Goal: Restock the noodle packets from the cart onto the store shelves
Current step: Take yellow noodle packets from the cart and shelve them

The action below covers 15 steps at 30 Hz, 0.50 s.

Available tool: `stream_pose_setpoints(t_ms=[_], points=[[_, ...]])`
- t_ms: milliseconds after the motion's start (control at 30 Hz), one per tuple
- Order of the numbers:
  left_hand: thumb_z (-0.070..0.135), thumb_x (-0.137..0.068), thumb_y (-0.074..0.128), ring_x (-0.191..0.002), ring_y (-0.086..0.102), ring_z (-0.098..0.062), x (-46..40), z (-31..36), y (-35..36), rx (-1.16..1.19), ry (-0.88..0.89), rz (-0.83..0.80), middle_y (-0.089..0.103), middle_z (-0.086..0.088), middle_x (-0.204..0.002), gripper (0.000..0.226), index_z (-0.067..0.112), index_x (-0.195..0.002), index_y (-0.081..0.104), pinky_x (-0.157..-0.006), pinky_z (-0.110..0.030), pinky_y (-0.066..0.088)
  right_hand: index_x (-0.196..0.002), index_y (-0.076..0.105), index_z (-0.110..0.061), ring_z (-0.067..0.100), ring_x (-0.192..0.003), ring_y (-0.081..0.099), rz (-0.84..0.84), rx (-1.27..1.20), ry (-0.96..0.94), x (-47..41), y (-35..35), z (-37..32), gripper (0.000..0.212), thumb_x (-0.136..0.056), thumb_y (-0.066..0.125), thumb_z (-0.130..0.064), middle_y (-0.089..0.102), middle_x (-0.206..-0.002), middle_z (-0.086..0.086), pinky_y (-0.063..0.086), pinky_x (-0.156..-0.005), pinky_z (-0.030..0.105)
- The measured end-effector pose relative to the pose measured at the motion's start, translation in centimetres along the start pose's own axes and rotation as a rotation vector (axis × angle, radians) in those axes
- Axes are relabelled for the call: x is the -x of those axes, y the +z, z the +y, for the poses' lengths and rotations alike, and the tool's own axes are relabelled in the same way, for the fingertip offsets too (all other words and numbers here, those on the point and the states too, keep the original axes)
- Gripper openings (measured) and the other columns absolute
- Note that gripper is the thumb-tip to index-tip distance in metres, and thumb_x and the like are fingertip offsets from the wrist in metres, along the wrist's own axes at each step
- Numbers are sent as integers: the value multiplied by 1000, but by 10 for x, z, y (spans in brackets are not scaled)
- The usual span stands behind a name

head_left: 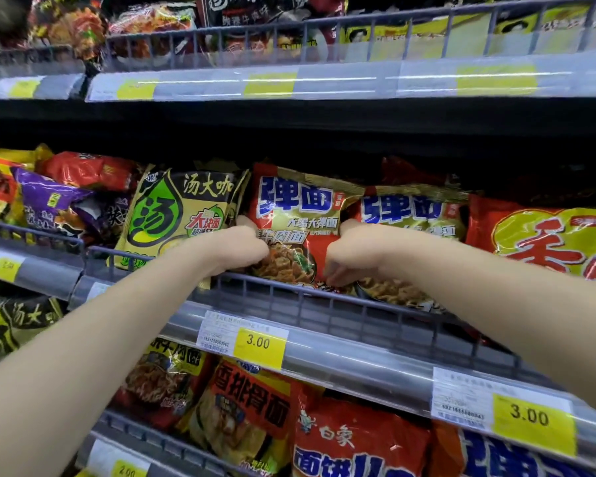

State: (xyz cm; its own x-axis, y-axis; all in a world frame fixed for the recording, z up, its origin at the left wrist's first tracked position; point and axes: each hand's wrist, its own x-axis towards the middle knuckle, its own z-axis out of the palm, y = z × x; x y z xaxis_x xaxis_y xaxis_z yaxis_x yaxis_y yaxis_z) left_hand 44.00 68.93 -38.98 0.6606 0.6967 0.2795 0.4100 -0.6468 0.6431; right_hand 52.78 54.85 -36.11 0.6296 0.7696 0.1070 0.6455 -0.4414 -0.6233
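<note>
Both hands pinch red noodle packet (pixel 295 228): left hand (pixel 245 249) at its left edge, right hand (pixel 350 256) at its right. I see packet upright behind middle shelf rail (pixel 324 301), yellow-green packet (pixel 176 215) just left.

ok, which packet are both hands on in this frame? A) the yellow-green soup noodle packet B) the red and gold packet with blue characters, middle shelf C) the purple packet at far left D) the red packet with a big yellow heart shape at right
B: the left hand and right hand grip the two sides of the red and gold noodle packet with blue characters, standing behind the grey wire shelf rail.
</note>
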Motion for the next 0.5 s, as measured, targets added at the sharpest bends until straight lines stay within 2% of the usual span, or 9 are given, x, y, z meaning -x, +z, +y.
stream_pose_setpoints(t_ms=[67,133,200,267,333,367,400,433,500], points=[[15,-93,49,-128,39,-31,-1,0,1,-5,-15,-21,40,-20,-141,51,1,-137,27,-104,-39,33,-113,38,-4,20,-91,64,-44,71,-54,0,-4,12,36,-86,61,-3,58,-99,10,56,-89,37],[18,-92,54,-127,42,-34,-3,-1,2,-1,-23,-17,43,-23,-138,50,3,-133,31,-103,-42,35,-127,34,-12,20,-95,64,-58,166,-89,-3,-5,23,56,-82,67,-13,62,-104,10,55,-90,42],[21,-90,58,-122,46,-36,-6,-1,3,0,-34,17,47,-25,-134,49,4,-129,34,-99,-44,39,-126,35,-14,25,-98,66,-40,166,-93,-2,-3,26,62,-76,72,-17,64,-105,12,55,-89,44],[24,-89,60,-108,53,-32,-10,-3,4,0,-33,41,51,-24,-127,55,3,-131,31,-82,-36,44,-119,40,-9,28,-94,69,-7,137,-90,-3,-2,27,62,-68,73,-17,68,-101,17,56,-86,44],[24,-88,61,-89,54,-22,-14,-6,4,42,-36,41,52,-16,-113,58,4,-131,27,-69,-28,44,-112,42,-7,21,-75,66,-9,165,-100,-4,-3,26,50,-72,72,-16,67,-89,13,54,-68,31],[24,-86,63,-87,55,-20,-16,-8,4,78,-40,38,52,-13,-111,57,6,-128,28,-69,-29,48,-110,41,-7,17,-67,60,-13,178,-110,-5,-4,25,45,-77,70,-15,63,-86,11,49,-61,27],[23,-85,65,-93,56,-21,-18,-11,4,117,-48,31,53,-13,-115,56,7,-125,29,-76,-33,53,-109,39,-8,15,-65,56,-18,179,-122,-7,-4,24,42,-80,68,-14,60,-86,10,47,-58,24],[22,-83,67,-100,57,-24,-20,-13,4,157,-55,24,53,-14,-119,56,9,-123,30,-85,-37,53,-111,37,-9,14,-65,55,-24,173,-130,-8,-5,23,42,-82,67,-12,58,-86,8,48,-57,22],[21,-79,71,-110,56,-29,-22,-15,4,243,-77,12,51,-15,-125,58,12,-122,32,-90,-41,53,-111,41,-8,10,-60,54,-26,158,-116,-10,-6,20,36,-85,65,-9,56,-78,5,46,-48,14]])
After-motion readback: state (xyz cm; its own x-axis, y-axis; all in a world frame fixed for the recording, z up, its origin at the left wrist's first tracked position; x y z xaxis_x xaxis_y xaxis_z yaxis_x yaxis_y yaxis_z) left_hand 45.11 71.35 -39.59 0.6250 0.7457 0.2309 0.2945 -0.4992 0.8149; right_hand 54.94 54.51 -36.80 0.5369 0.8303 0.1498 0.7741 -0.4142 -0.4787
